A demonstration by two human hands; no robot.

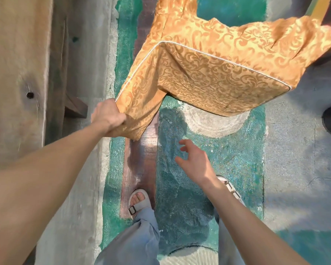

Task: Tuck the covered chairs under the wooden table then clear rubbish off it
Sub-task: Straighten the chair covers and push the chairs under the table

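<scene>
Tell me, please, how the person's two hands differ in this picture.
The left hand grips a corner of the orange chair cover; the right hand holds nothing. The left hand's fingers are curled round the cloth; the right hand's fingers are spread and relaxed. The left hand touches the cover; the right hand hovers apart, over the green floor. Both are bare and reach forward.

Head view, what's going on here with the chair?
A person's left hand grips a fabric corner of the gold covered chair. The right hand hovers over the green floor, fingers relaxed, holding nothing. The covered chair sits to the right of the wooden table, not yet tucked under it.
</scene>
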